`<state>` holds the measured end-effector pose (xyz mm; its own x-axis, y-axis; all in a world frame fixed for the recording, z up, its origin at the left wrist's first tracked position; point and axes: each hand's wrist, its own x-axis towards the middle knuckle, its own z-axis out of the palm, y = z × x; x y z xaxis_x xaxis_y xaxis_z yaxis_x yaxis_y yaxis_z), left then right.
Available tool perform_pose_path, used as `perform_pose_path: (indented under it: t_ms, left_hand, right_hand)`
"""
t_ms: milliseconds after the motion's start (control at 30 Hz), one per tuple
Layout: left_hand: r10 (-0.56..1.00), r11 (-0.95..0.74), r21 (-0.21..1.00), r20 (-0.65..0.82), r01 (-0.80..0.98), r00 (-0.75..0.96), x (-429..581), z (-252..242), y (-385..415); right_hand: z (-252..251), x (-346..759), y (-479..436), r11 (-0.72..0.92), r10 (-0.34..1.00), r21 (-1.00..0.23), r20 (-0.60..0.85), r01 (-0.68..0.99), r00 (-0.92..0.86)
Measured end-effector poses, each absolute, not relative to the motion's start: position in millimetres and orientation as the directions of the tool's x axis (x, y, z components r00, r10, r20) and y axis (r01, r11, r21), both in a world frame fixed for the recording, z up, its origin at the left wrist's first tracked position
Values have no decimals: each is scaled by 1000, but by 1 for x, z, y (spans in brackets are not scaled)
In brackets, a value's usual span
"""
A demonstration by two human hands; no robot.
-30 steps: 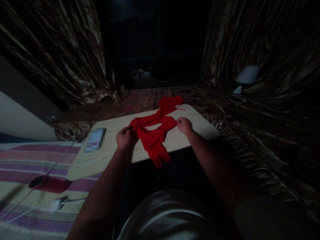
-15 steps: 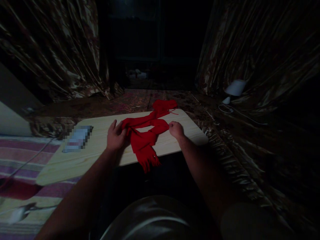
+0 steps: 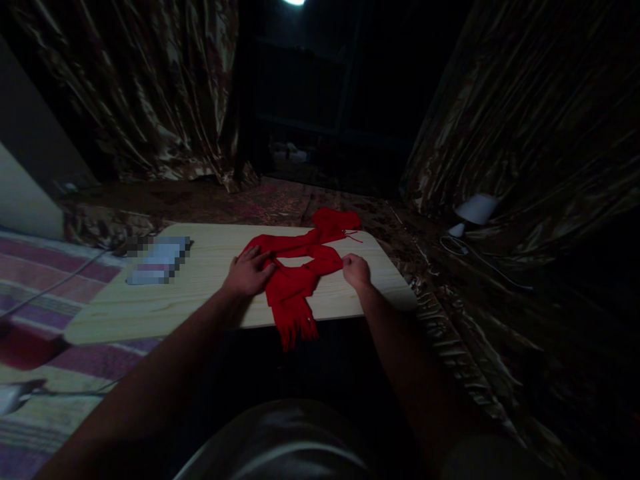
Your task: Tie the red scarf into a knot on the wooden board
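A red scarf (image 3: 295, 283) with a fringed end lies looped across a pale wooden table (image 3: 200, 307). Its fringe hangs over the near edge, and its far end is bunched at the back of the table. My left hand (image 3: 249, 272) rests flat on the left bend of the scarf, fingers spread. With closed fingers, my right hand (image 3: 356, 269) pinches the right bend of the scarf just above the tabletop. A strip of bare wood shows inside the loop between the two hands.
A pixelated flat object (image 3: 159, 260) lies on the table's left part. A small white lamp (image 3: 477, 209) with a cord stands at the right. Striped cloth (image 3: 90, 360) spreads at the left, a red item (image 3: 30, 347) on it. Patterned curtains (image 3: 190, 87) hang behind.
My left hand has moved right and flattened onto the scarf's left bend. My right hand keeps its pinch. The whole view has tilted slightly.
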<state>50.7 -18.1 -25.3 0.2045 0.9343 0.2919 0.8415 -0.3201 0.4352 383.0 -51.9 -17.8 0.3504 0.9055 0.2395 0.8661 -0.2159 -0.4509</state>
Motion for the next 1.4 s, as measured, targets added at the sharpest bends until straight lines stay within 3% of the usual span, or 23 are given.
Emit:
perform_pose_path:
  t_ms: [367, 533, 667, 900, 1133, 1400]
  left_hand:
    - [920, -346, 385, 319, 856, 229, 52, -32, -16]
    - [923, -344, 360, 299, 867, 243, 55, -28, -21]
    - [913, -365, 324, 308, 873, 268, 55, -30, -21]
    - [893, -433, 306, 276, 847, 357, 46, -24, -23]
    - [905, -412, 241, 219, 879, 364, 43, -13, -26]
    - [907, -411, 310, 233, 857, 351, 42, -20, -26]
  right_hand:
    - [-7, 384, -27, -200, 913, -593, 176, 780, 368]
    - [21, 354, 10, 102, 965, -542, 259, 834, 50]
    - [28, 319, 48, 210, 976, -549, 167, 809, -140]
    - [2, 296, 108, 72, 995, -487, -25, 870, -97]
    - [-11, 329, 133, -109, 994, -336, -46, 936, 99]
    - [-11, 387, 139, -327, 945, -219, -69, 919, 320]
